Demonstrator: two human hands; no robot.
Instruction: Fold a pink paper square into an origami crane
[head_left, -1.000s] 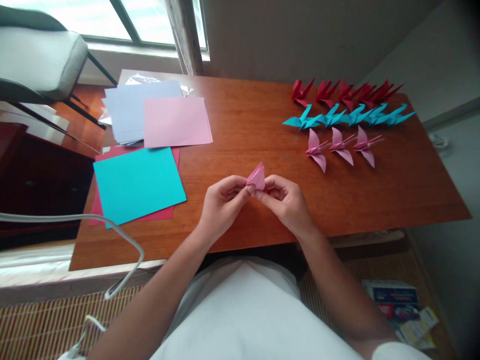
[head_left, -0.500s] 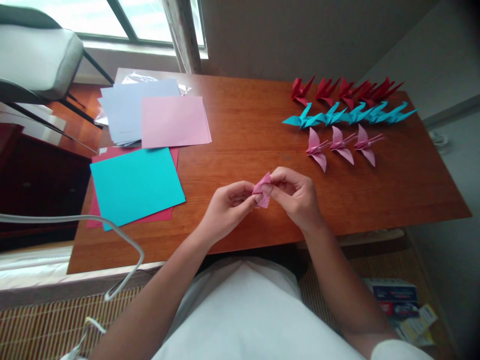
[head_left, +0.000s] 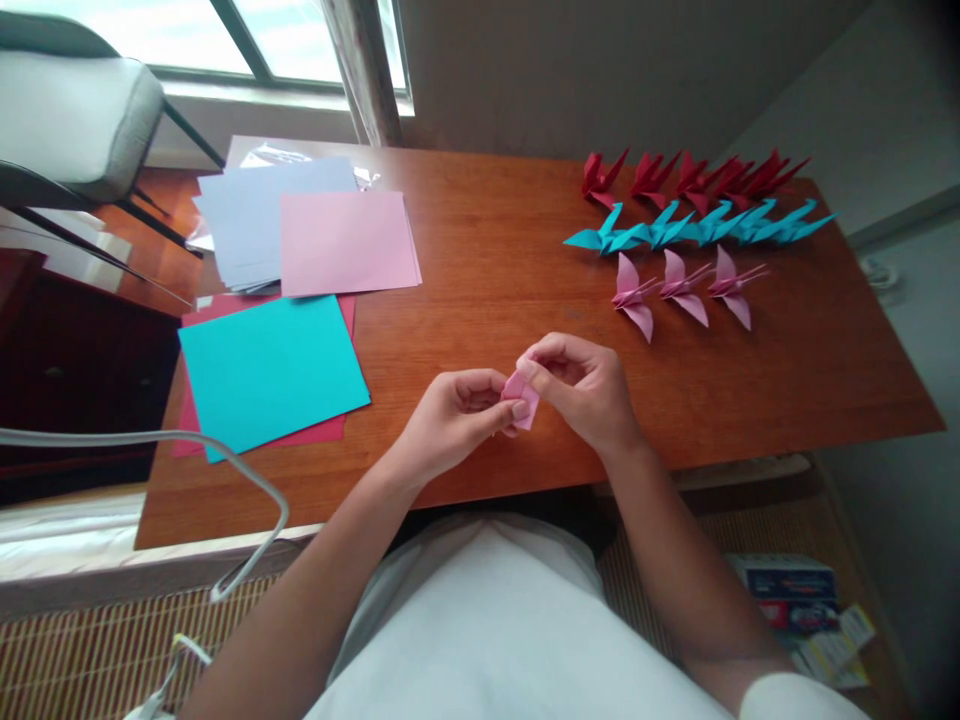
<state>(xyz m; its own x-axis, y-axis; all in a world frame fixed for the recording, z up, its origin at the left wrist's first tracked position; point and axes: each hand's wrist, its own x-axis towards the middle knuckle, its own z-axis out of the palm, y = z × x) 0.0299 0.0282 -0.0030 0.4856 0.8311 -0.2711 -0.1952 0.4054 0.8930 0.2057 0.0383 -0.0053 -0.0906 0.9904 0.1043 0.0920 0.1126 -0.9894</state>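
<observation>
A small piece of folded pink origami paper [head_left: 526, 397] is held between both hands above the near edge of the table. My left hand [head_left: 466, 415] pinches its left and lower side between thumb and fingers. On its upper right corner, my right hand [head_left: 583, 385] closes thumb and fingers; part of the paper is hidden there. Beyond the right hand stand pink paper cranes [head_left: 634, 297], then a row of blue paper cranes [head_left: 664, 230] and a row of red paper cranes [head_left: 654, 180] behind them.
On the left of the wooden table [head_left: 480, 240] lie pink sheets [head_left: 349, 242], pale blue-grey sheets [head_left: 244, 220], a turquoise sheet [head_left: 274, 370] and red paper [head_left: 330, 428] under it. A white cable [head_left: 255, 470] curves past the left front edge. A chair [head_left: 82, 120] stands at far left.
The folded pink paper has turned and sits slightly lower. My right thumb and fingers have shifted left to its upper corner; the left hand has dropped a little.
</observation>
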